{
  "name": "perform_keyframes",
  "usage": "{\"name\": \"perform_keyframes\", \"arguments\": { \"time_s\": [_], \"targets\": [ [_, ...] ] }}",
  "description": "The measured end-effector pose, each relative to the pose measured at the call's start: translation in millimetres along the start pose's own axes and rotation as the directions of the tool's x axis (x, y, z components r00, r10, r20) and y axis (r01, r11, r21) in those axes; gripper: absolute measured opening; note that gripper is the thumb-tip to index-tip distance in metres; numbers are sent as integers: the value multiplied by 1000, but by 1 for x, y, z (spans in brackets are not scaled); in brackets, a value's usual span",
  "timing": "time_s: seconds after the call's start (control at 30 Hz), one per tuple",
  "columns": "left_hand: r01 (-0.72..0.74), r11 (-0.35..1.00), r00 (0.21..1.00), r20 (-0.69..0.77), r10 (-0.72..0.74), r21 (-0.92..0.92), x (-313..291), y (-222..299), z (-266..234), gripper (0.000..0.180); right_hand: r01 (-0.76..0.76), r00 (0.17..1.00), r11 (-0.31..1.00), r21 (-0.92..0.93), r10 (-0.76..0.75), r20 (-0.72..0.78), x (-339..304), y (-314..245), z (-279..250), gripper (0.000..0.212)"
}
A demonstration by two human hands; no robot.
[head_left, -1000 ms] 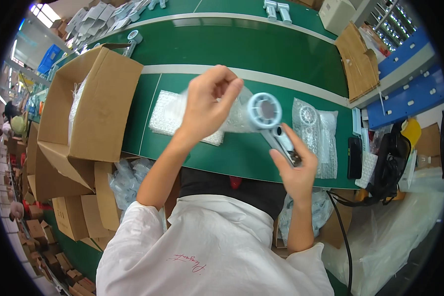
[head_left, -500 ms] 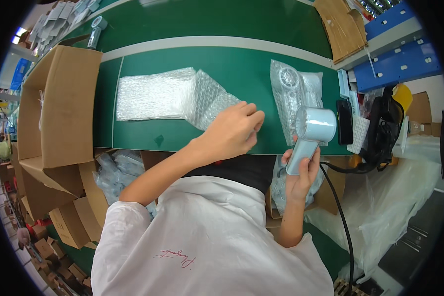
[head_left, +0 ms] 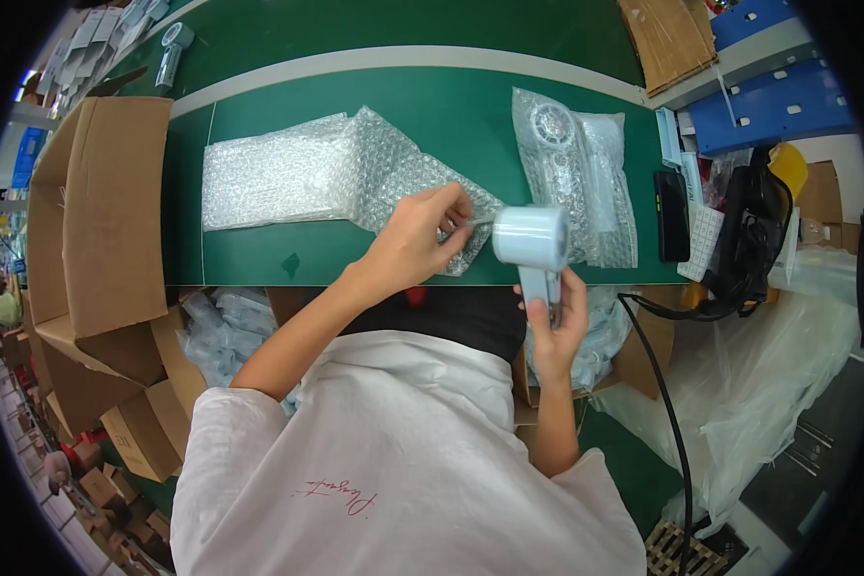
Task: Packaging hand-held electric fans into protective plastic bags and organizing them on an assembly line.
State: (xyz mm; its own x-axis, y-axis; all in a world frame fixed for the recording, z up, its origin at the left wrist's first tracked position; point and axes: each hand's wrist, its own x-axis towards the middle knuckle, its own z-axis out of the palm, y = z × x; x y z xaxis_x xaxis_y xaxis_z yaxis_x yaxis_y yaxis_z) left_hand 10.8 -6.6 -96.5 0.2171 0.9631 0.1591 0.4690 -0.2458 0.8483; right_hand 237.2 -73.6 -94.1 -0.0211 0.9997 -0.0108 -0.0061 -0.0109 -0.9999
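Note:
My right hand (head_left: pixel 559 331) is wrapped round the handle of a light blue handheld fan (head_left: pixel 531 238). The fan's drum-shaped head points up, right beside the mouth of a bubble-wrap bag (head_left: pixel 394 163). With fingers pinched, my left hand (head_left: pixel 420 230) grips the edge of that bag, whose end lies spread at an angle. Under it, further left, rests a flat stack of bubble-wrap bags (head_left: pixel 276 173). To the right of the fan lies a bubble-wrap bag with a fan inside (head_left: pixel 554 144); its round grille shows through.
An open cardboard box (head_left: pixel 120 211) stands at the table's left edge. Another fan (head_left: pixel 170 62) lies at the far left. On the right are a phone (head_left: pixel 672 216), a white keypad (head_left: pixel 703 240) and a black cable (head_left: pixel 667 394). Boxes of wrapped items (head_left: pixel 226 336) sit below the front edge.
My right hand has brought the fan leftward to the bag's mouth. My left hand has shifted slightly and now pinches the bag's edge, and the bag's end is spread wider.

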Motion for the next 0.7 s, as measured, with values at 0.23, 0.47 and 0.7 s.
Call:
{"name": "perform_keyframes", "arguments": {
  "time_s": [0.23,0.47,0.7],
  "targets": [
    [118,963,990,-42,-132,-242,-2,-13,-5,7,-2,996,980,-197,19,82,18,0,12,47],
    [272,765,941,-5,-338,-583,0,-13,-9,4,41,998,960,-277,-28,51,19,-5,14,46],
    [335,651,894,12,-448,-681,2,-4,-5,6,215,977,884,-416,-202,76,10,1,18,49]
  ]
}}
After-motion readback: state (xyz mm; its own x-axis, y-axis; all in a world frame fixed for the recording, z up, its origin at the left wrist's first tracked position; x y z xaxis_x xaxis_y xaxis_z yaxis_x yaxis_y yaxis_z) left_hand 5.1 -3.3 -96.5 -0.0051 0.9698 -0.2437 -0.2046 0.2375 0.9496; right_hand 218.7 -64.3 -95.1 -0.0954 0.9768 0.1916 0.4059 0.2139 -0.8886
